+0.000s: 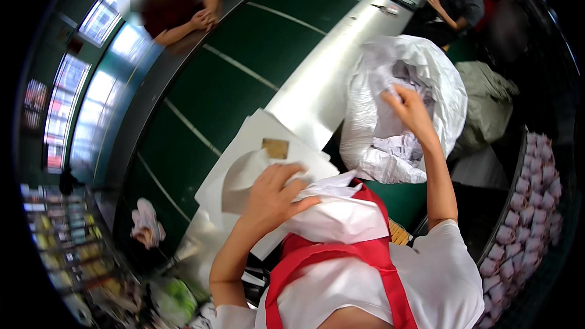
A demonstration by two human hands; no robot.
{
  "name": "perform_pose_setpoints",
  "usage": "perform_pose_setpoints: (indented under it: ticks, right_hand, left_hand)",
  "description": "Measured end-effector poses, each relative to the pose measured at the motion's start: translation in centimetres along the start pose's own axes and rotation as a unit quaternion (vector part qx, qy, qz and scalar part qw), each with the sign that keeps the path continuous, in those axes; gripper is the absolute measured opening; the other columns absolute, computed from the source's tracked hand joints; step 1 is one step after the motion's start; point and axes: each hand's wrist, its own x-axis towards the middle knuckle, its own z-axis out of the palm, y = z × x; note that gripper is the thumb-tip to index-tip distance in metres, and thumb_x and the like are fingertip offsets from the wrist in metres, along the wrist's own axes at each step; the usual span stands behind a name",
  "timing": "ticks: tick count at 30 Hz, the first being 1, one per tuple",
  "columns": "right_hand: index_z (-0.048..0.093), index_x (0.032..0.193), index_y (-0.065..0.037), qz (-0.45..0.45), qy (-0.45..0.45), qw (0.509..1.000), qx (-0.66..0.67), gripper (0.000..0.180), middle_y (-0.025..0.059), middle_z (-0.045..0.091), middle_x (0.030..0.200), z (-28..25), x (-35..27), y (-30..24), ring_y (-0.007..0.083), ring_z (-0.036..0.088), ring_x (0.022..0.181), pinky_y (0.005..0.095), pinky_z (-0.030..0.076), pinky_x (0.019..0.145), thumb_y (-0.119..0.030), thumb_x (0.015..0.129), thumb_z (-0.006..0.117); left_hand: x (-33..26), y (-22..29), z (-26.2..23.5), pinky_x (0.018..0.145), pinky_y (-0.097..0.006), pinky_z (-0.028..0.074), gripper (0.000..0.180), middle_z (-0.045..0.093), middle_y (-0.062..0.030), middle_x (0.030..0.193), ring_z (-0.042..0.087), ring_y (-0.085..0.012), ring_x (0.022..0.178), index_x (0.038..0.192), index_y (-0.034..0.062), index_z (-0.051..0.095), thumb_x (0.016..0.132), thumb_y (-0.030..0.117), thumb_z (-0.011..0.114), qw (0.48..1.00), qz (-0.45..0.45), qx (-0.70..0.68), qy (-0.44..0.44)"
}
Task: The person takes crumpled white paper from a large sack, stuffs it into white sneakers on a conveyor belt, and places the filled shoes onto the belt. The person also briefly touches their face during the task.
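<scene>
My left hand point(271, 201) has its fingers apart over white paper, fingertips blurred. Its thumb lies at the edge of a loosely folded white sheet point(350, 216) in front of my red apron. Beneath and beyond that hand is a stack of flat white sheets point(244, 140), with a small brown square piece point(275, 148) on top. My right hand point(409, 109) reaches over the mouth of a large white sack point(448, 79) on the right. Its fingers are closed at a blurred piece of crumpled paper point(381, 58). More crumpled paper point(399, 146) lies inside the sack.
A metal bench point(317, 100) runs to the far right, bearing a dark tray-like thing point(399, 0). Along the right edge are rows of small pale wrapped pieces point(518, 213). A grey-green sack point(487, 103) stands behind the white one. Two other people sit farther off.
</scene>
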Motion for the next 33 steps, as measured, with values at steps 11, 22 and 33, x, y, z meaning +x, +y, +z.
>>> perform_pose_setpoints:
  ticks: [11,22,33]
  right_hand:
    - [0.05,0.125,0.0,-0.158,-0.226,0.961,0.014,0.046,0.0172,0.056,0.12,11.3,-1.6,-19.4,0.0299,0.056,0.106,0.0334,0.043,0.091,-0.019,0.083,0.061]
    - [0.026,0.14,-0.002,-0.192,-0.477,0.818,0.256,0.105,0.0188,0.034,0.141,22.0,-9.5,-18.3,0.0302,0.032,0.131,0.0404,0.026,0.107,-0.032,0.058,0.084]
    - [0.06,0.1,0.001,-0.1,-0.29,0.922,0.238,0.044,0.0096,0.06,0.101,22.4,-7.9,-18.1,0.0203,0.058,0.09,0.0317,0.047,0.082,-0.012,0.063,0.079]
  left_hand:
    - [-7.9,-0.3,-4.1,0.073,-0.039,0.049,0.026,0.055,-0.01,0.069,0.057,-0.0288,0.069,0.076,0.0026,0.056,0.073,0.021,0.073,0.952,-0.145,0.192,0.189]
    - [-12.1,3.4,-4.2,0.063,-0.015,0.041,0.07,0.052,-0.0021,0.084,0.048,-0.0047,0.07,0.133,0.0021,0.038,0.074,0.012,0.075,0.745,-0.266,-0.401,0.463]
    - [-13.1,5.8,-1.4,0.11,-0.042,0.021,0.108,0.03,-0.0208,0.143,0.023,-0.0342,0.136,0.143,-0.0002,0.02,0.061,0.029,0.084,0.853,-0.441,-0.061,0.272]
